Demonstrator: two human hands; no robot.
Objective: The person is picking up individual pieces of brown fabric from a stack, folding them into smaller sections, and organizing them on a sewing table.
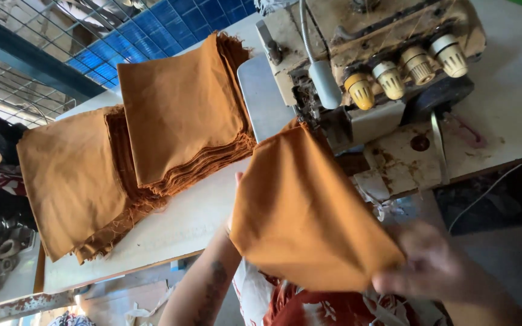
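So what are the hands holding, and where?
An orange-brown cloth piece: the right hand pinches its lower corner; the left hand is mostly hidden behind its left edge.

I count two stacks of brown cloth pieces on the table (200, 220): one stack (182, 108) nearer the machine, another stack (74, 181) beside it and partly under it. One single cloth piece (303, 211) hangs between my two hands, my left hand (234, 205) mostly hidden behind it, my right hand (430, 265) blurred. One sewing machine (370, 66) carries four round knobs (406, 69) in a row.
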